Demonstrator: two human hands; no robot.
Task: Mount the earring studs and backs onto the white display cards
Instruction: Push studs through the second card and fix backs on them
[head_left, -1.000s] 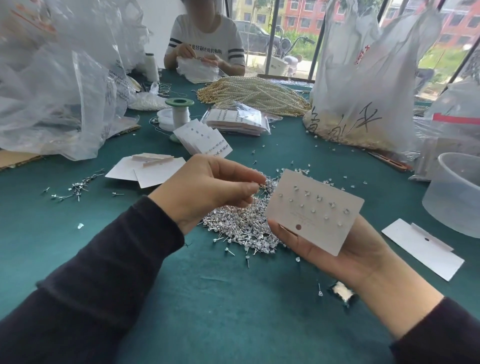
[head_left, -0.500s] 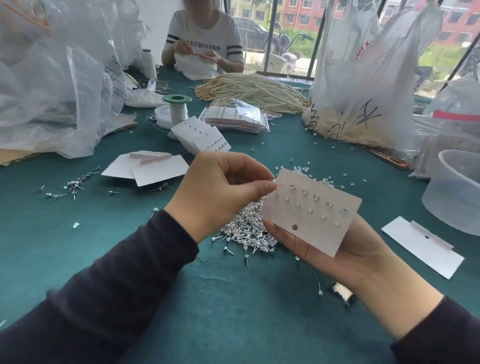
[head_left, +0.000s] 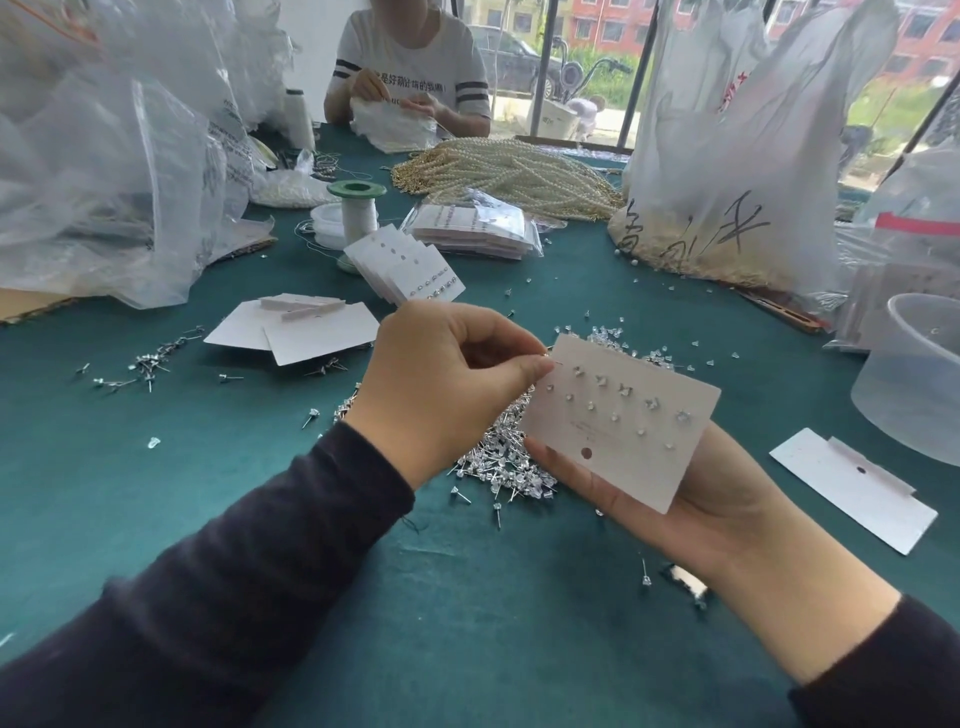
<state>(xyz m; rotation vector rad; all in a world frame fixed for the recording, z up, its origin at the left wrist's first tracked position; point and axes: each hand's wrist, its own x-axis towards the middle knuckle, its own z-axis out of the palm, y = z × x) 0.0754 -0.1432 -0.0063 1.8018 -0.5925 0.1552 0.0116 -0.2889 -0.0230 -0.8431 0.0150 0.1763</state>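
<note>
Print on the card (head_left: 642, 470) — too small to read. The right hand (head_left: 696, 506), palm up over the stud pile (head_left: 496, 460), grips it from beneath. The left hand (head_left: 441, 387), fingers curled, pinches a stud (head_left: 556, 362) at its top-left corner.

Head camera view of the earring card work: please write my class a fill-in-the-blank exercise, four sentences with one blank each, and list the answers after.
1. The right hand supports a white display ____ from beneath.
2. The left hand pinches a stud at the card's top ____ corner.
3. One round ____ is punched near the card's lower edge.
4. The spool beyond the hands has a ____ top.

Missing words: card; left; hole; green.
</note>
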